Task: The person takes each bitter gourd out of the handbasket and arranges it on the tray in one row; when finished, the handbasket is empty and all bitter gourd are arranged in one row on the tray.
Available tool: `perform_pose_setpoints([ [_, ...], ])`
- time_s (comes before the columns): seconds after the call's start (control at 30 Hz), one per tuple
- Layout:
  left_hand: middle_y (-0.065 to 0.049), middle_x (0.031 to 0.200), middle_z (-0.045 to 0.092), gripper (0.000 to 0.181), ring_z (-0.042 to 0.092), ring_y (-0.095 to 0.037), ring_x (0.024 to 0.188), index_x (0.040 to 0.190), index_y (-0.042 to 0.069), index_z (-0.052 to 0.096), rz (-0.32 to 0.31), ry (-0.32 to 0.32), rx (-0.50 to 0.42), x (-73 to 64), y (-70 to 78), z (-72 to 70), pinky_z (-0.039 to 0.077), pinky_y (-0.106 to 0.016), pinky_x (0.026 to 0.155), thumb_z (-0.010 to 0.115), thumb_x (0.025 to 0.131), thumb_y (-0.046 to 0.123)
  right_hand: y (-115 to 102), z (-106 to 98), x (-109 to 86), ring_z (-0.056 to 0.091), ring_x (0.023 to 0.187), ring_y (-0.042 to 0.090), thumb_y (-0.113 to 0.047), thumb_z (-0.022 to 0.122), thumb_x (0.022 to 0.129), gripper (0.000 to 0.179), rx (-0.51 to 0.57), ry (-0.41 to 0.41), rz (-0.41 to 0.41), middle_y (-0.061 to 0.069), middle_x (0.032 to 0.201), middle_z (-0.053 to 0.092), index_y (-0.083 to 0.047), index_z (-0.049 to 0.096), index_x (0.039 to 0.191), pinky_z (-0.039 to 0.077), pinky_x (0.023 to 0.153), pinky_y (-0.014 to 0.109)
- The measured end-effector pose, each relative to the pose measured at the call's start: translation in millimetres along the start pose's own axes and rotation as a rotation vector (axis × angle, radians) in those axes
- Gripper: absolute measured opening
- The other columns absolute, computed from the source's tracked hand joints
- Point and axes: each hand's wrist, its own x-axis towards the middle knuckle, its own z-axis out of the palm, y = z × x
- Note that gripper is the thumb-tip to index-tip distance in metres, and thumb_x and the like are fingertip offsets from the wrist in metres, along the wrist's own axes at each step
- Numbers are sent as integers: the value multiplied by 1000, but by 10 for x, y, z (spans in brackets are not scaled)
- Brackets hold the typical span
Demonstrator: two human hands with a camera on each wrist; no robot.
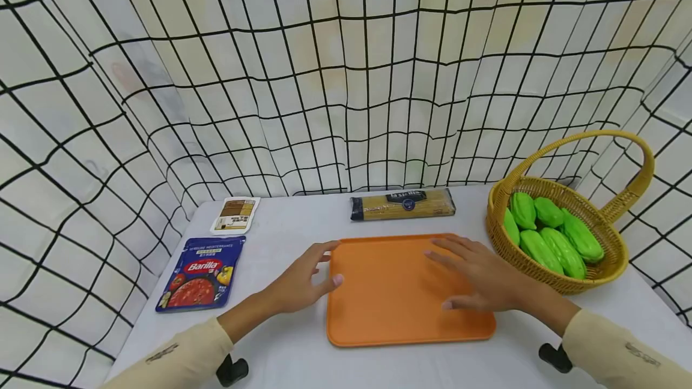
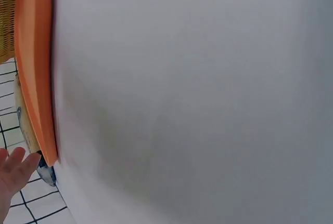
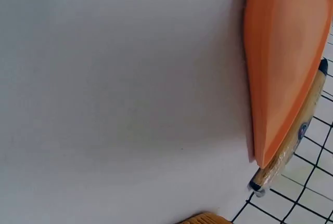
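Note:
An orange tray (image 1: pixel 394 293) lies flat on the white table in the head view. My left hand (image 1: pixel 305 278) is at the tray's left edge, fingers loosely spread and holding nothing; whether it touches the rim I cannot tell. Over the right part of the tray is my right hand (image 1: pixel 476 278), fingers spread, nothing in its grasp. Part of the left hand (image 2: pixel 13 174) shows at the lower left of the left wrist view, near the tray's side (image 2: pixel 36 63). In the right wrist view the tray (image 3: pixel 286 63) appears, but the right hand does not.
Behind the tray lies a pack of spaghetti (image 1: pixel 405 204). A wicker basket (image 1: pixel 616 239) of green vegetables (image 1: pixel 557 245) stands at the right. On the left are a blue Barilla sauce pouch (image 1: pixel 202 274) and a small brown-and-white packet (image 1: pixel 235 216). Black netting (image 1: pixel 346 68) surrounds the table.

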Motion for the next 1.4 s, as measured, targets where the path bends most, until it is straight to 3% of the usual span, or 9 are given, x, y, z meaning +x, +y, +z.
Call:
perform_pose_setpoints([
  [0.13,-15,152,44,68,52,-36,134,154,11,34,-140,53,-144,23,-8,10,53,-51,103,66,96,28,27,-109,-54,52,133,27,-53,76,82,75,71,35,110,2,145,54,-23,50,146,52,101,54],
  [0.33,-17,141,51,63,61,-31,120,149,7,39,-376,113,-428,100,-46,29,60,-44,91,65,93,16,164,-323,-164,63,113,16,-46,77,85,54,169,100,243,-6,128,64,-22,61,132,59,87,40],
  [0.5,-22,133,52,64,64,-26,106,145,1,40,-474,123,-551,138,-86,50,63,-42,84,67,89,12,303,-560,-256,62,97,6,-35,73,92,38,313,67,316,-9,117,68,-23,65,127,58,76,29],
  [0.63,-22,128,54,65,66,-24,101,144,-1,40,-506,128,-586,151,-104,85,63,-41,82,70,86,7,425,-725,-330,61,96,2,-29,69,95,34,374,37,380,-6,113,70,-17,66,126,58,77,25],
  [0.9,-19,116,58,70,68,-19,86,144,-3,40,-501,104,-583,186,-165,147,64,-38,74,74,83,1,716,-921,-465,62,94,0,-30,66,97,37,352,23,512,7,120,68,-11,64,129,57,72,23],
  [1.23,-16,109,55,69,65,-16,81,140,-8,43,-431,75,-564,185,-200,173,64,-36,71,70,77,-9,1036,-1076,-544,64,102,29,-37,61,98,50,305,-4,617,18,124,66,-4,58,136,55,74,35],
  [1.4,-16,108,55,69,63,-16,82,138,-7,44,-434,82,-542,177,-196,172,64,-35,69,71,74,-11,1215,-1148,-517,63,110,41,-43,59,98,56,297,-34,643,24,127,64,-2,55,137,59,76,43],
])
